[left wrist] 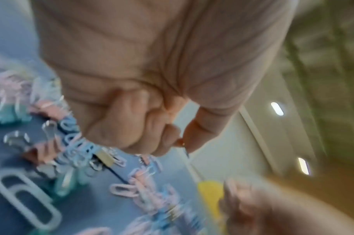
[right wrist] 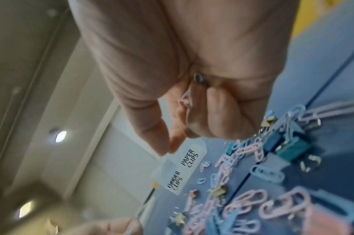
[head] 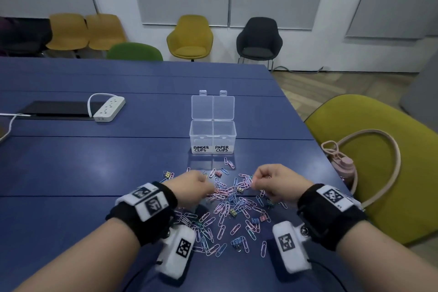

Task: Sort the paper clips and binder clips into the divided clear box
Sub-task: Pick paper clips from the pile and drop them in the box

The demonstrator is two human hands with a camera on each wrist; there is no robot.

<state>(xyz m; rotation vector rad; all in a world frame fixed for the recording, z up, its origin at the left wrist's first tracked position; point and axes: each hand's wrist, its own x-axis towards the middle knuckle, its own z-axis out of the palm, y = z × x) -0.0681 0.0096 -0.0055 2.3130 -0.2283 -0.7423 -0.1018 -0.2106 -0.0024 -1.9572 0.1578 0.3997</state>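
Observation:
The clear divided box [head: 201, 136] stands open on the blue table [head: 94, 163], its left cell labelled BINDER CLIPS and its right cell PAPER CLIPS; both look bare. Pastel paper clips [head: 233, 207] and small binder clips [head: 237, 242] lie mixed in front of it. Over the pile's left side, my left hand [head: 205, 184] is curled; in the left wrist view its thumb and forefinger [left wrist: 180, 143] pinch something small, blurred. My right hand [head: 254, 181] hovers over the right side, curled round a lilac paper clip [right wrist: 185, 99] and a metal loop [right wrist: 199, 78]. The box [right wrist: 184, 167] lies just beyond it.
A white power strip [head: 109, 106] and a flat dark device [head: 59, 109] lie at the far left. The table's right edge runs close to my right wrist; beside it stands a yellow-green chair [head: 384, 123] with a pink bottle [head: 344, 168] and a strap. More chairs line the far wall.

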